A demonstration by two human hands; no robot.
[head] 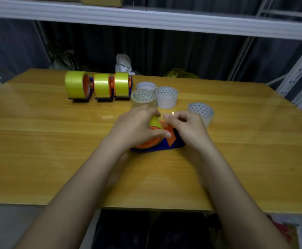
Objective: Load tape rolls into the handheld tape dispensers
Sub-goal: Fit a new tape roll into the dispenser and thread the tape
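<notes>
Head view, single frame.

Item 1: blue plastic handheld dispenser with orange hub and flap [171, 141], lying on its side on the yellow wood-grain tabletop [39, 141], near the front centre. A yellow-green tape roll [155, 121] is seated on its hub.

Item 2: left hand [137, 128]. Fingers are curled over the roll, gripping it, apparently so that roll and dispenser are kept from turning.

Item 3: right hand [188, 128]. Thumb and forefinger are pinched together just right of the roll; a glint of clear film is seen there, so the free tape end is judged to be held for threading toward the cutter. The film itself is too faint to confirm.

Item 4: three blue-and-orange dispensers already loaded with yellow-green rolls [101, 86], stood upright in a row at the far left, apparently set aside as finished.

Item 5: four clear tape rolls with white printed cores [166, 97], laid flat beyond and right of the hands, within reach.

Item 6: white metal shelf rail [146, 18], overhead.
</notes>
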